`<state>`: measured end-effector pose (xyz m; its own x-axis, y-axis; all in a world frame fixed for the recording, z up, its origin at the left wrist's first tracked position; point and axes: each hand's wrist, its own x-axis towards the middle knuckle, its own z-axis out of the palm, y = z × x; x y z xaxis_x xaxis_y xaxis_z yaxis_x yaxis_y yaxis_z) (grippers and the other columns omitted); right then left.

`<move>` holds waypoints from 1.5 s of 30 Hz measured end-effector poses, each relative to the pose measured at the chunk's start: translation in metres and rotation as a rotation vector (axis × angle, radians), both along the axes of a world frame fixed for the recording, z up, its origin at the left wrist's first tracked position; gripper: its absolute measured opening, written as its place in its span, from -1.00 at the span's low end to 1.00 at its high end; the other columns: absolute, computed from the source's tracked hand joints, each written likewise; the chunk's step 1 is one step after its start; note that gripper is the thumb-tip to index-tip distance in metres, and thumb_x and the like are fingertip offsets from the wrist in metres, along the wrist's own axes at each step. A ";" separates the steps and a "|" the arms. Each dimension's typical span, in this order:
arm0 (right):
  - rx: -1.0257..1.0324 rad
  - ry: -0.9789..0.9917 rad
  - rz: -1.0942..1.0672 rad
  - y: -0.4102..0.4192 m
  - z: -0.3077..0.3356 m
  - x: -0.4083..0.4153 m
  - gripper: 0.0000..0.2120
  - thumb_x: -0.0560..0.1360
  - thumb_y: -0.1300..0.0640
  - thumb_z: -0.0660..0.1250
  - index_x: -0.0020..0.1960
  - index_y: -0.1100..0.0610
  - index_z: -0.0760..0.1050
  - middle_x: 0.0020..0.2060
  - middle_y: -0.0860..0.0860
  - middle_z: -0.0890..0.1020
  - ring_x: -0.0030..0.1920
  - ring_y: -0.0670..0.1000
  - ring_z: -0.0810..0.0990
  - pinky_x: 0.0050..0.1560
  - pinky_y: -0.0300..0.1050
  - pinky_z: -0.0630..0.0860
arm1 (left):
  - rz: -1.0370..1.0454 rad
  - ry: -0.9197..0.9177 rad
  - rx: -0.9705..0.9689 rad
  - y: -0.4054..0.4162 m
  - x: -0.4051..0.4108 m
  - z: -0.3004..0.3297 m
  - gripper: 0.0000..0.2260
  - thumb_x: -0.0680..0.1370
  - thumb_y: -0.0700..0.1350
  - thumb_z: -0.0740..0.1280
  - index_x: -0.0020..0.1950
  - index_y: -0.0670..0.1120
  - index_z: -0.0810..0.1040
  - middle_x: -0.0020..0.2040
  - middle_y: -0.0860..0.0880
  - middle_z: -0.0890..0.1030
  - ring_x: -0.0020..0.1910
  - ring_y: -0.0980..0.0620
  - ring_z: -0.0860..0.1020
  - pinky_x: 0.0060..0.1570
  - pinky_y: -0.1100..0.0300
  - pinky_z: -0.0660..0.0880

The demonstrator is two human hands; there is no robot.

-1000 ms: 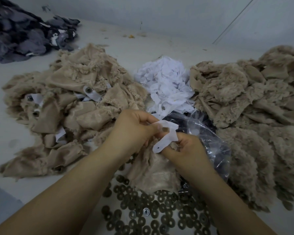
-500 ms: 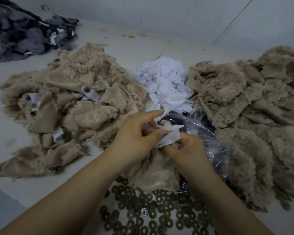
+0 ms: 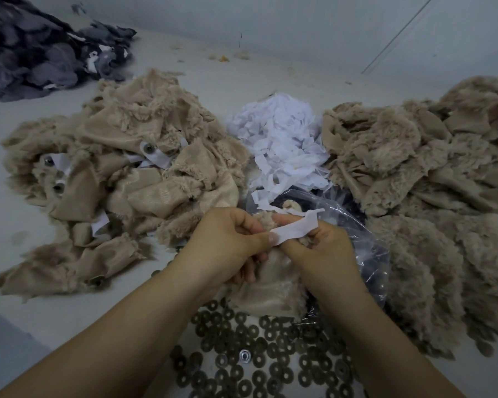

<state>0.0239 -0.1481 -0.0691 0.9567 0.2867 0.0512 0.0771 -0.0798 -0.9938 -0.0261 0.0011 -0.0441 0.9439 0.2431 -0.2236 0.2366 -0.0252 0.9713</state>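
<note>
A tan furry fabric piece (image 3: 270,291) hangs between both hands over the table. My left hand (image 3: 227,242) grips its upper edge, fingers curled round the fabric, thumb pressing one end of a white label strip (image 3: 296,228). My right hand (image 3: 325,248) holds the fabric from the right with the strip lying across its fingers. How the strip is fixed to the fabric is hidden.
A pile of tan pieces with white strips and metal snaps (image 3: 121,173) lies left, a heap of white strips (image 3: 282,139) centre back, a tan furry pile (image 3: 426,196) right. A clear plastic bag (image 3: 365,254) sits behind my right hand. Several dark rings (image 3: 250,369) cover the near table. Dark grey fabric (image 3: 35,47) lies far left.
The white strip has turned from hanging down to lying flat across the fabric top. My left fingers, extended half a second ago, have curled round the fabric again.
</note>
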 end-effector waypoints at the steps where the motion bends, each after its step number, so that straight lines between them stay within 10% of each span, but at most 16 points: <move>1: -0.001 -0.001 -0.004 0.000 0.000 0.000 -0.79 0.43 0.31 0.50 0.01 0.08 0.71 -0.13 -0.16 0.74 -0.07 -0.26 0.67 -0.12 -0.41 0.55 | 0.000 -0.003 -0.019 -0.001 0.000 -0.001 -0.86 0.46 -0.21 0.50 -0.25 -0.15 0.59 -0.44 -0.15 0.60 -0.65 -0.02 0.44 -0.66 0.29 0.29; 9: -0.039 -0.043 -0.030 0.001 0.001 -0.002 -0.74 0.42 0.34 0.49 0.01 0.05 0.69 -0.16 -0.19 0.73 -0.09 -0.23 0.68 -0.10 -0.37 0.58 | 0.014 -0.031 -0.131 -0.006 0.000 -0.002 -0.86 0.43 -0.24 0.51 -0.30 -0.13 0.61 -0.46 -0.15 0.55 -0.60 -0.03 0.46 -0.61 0.25 0.39; 15: -0.029 -0.051 -0.075 0.000 0.005 -0.005 -0.80 0.42 0.26 0.53 -0.04 0.01 0.71 -0.17 0.14 0.72 -0.16 0.06 0.67 -0.21 -0.34 0.57 | 0.035 -0.055 -0.178 -0.006 0.000 -0.002 -0.86 0.42 -0.30 0.50 -0.32 -0.16 0.64 -0.42 -0.19 0.59 -0.55 -0.04 0.52 -0.55 0.20 0.49; 26: -0.015 -0.026 -0.051 0.000 0.007 -0.005 -0.78 0.43 0.31 0.50 0.02 0.08 0.71 -0.21 -0.19 0.73 -0.23 -0.33 0.65 -0.26 -0.49 0.48 | 0.033 -0.091 -0.132 -0.005 0.000 0.005 -0.91 0.41 -0.38 0.49 -0.24 -0.32 0.60 -0.41 -0.27 0.60 -0.55 -0.07 0.54 -0.54 0.16 0.53; 34: -0.035 -0.043 -0.099 -0.001 0.005 -0.006 -0.88 0.40 0.21 0.55 -0.16 0.00 0.70 -0.24 0.03 0.74 -0.19 -0.01 0.70 -0.22 -0.17 0.63 | -0.013 -0.090 -0.113 -0.005 -0.002 0.006 -0.89 0.44 -0.36 0.46 -0.27 -0.26 0.62 -0.46 -0.25 0.57 -0.58 -0.06 0.51 -0.56 0.23 0.46; 45: -0.025 -0.069 -0.058 -0.001 -0.001 -0.001 -0.76 0.36 0.35 0.54 -0.04 0.11 0.72 -0.17 -0.14 0.74 -0.11 -0.26 0.68 -0.16 -0.44 0.53 | 0.011 -0.045 0.019 -0.004 0.002 0.000 -0.87 0.45 -0.31 0.49 -0.27 -0.29 0.60 -0.49 -0.24 0.57 -0.62 -0.03 0.49 -0.59 0.23 0.45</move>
